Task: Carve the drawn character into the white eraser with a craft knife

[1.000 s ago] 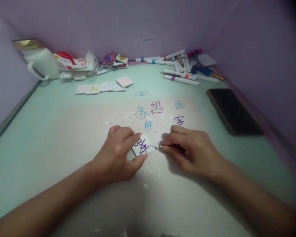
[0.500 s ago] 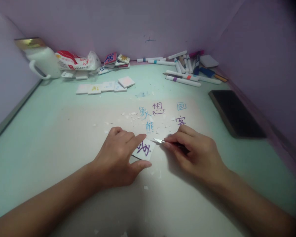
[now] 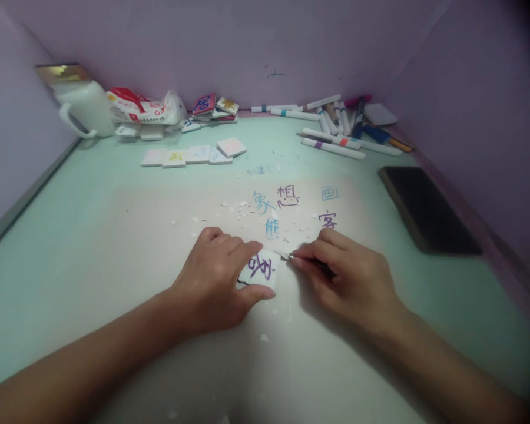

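Observation:
My left hand (image 3: 221,280) grips a small white square tile (image 3: 261,275) between thumb and fingers, low over the table. Purple strokes of a character mark the tile's upper face, and its left part is hidden by the hand. Pinched in my right hand (image 3: 342,274) is a craft knife (image 3: 285,255), its thin blade pointing left at the tile's upper right edge. Whether the blade touches the tile I cannot tell. White shavings (image 3: 242,207) lie scattered on the table beyond the hands, around blue and purple characters (image 3: 287,196) written on the surface.
Along the back stand a white mug (image 3: 86,103), a red-and-white packet (image 3: 136,106) and stacked lettered tiles (image 3: 204,105). A row of pale tiles (image 3: 174,158) lies in front. Several markers (image 3: 333,148) are heaped at back right, near a dark phone (image 3: 428,209).
The tile has turned slightly in my left hand, and the blade now points a little more downward beside it. The whole view has shifted slightly.

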Demonstrator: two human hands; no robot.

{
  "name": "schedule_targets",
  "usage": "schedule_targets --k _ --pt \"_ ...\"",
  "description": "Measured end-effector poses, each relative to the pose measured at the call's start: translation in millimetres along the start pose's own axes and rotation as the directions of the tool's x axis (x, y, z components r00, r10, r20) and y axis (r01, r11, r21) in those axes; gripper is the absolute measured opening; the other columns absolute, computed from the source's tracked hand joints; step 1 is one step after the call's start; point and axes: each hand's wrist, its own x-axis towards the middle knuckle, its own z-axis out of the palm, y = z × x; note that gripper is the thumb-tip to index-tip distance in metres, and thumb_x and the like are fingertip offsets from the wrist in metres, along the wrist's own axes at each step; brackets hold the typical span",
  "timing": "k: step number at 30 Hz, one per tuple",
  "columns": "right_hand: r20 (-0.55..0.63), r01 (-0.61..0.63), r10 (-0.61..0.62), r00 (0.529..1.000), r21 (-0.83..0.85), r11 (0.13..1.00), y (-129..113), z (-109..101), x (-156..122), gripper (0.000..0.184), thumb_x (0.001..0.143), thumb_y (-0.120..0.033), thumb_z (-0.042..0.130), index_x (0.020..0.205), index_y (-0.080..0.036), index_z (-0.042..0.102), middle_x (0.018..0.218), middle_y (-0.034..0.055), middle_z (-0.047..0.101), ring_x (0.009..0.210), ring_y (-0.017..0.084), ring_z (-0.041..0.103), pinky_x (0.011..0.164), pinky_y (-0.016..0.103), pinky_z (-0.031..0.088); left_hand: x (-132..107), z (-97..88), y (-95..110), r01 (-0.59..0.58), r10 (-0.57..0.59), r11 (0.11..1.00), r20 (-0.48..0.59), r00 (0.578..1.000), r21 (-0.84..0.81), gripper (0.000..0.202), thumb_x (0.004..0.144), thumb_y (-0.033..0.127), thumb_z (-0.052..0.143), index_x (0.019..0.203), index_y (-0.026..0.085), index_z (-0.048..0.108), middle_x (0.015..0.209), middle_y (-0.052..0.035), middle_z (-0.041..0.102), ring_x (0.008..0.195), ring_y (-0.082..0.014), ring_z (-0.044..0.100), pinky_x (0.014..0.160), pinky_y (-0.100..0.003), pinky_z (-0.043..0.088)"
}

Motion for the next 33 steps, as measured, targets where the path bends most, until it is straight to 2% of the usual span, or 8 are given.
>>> schedule_targets --k 7,22,29,33 --pt "0.013 0.004 -0.003 1.0 -0.053 0.999 -2.8 0.6 -0.1 0.017 0.084 -0.022 0.056 0.076 -0.016 0.071 0.063 0.0006 0.055 0.053 0.013 0.051 0.046 0.026 0.034 0.1 0.7 0.8 0.002 -0.002 1.0 -0.008 1.0 0.003 0.041 0.083 0.046 0.064 0.104 0.011 0.06 0.076 -0.0055 0.066 0.07 -0.0214 0.058 0.079 -0.042 0.038" --pt "0.015 0.079 -0.077 0.997 -0.146 0.986 -3.5 3.1 -3.4 0.021 0.085 -0.022 0.053 0.075 -0.014 0.069 0.062 0.0014 0.055 0.05 0.013 0.05 0.043 0.026 0.027 1.2 1.0 1.1 0.028 -0.028 1.0 0.0 1.0 -0.008 0.043 0.076 0.043 0.072 0.1 0.008 0.063 0.073 -0.0053 0.065 0.068 -0.0218 0.058 0.078 -0.042 0.038" --pt "0.011 0.068 -0.067 0.998 -0.176 0.982 -6.3 3.8 -7.2 0.02 0.085 -0.023 0.052 0.075 -0.016 0.068 0.064 0.0016 0.057 0.053 0.014 0.052 0.045 0.026 0.03 0.3 1.4 0.9 0.035 -0.035 0.999 0.008 0.999 -0.017 0.041 0.08 0.045 0.068 0.102 0.011 0.061 0.075 -0.005 0.067 0.069 -0.0214 0.058 0.08 -0.042 0.039" --pt "0.023 0.026 -0.022 0.999 -0.192 0.981 -7.4 3.3 -10.3 0.018 0.087 -0.026 0.053 0.076 -0.018 0.067 0.067 0.0013 0.059 0.055 0.014 0.055 0.045 0.026 0.029 0.8 0.9 1.3 0.044 -0.044 0.999 0.016 0.999 -0.019 0.041 0.079 0.044 0.069 0.101 0.011 0.061 0.076 -0.0055 0.067 0.072 -0.0224 0.059 0.08 -0.042 0.038"
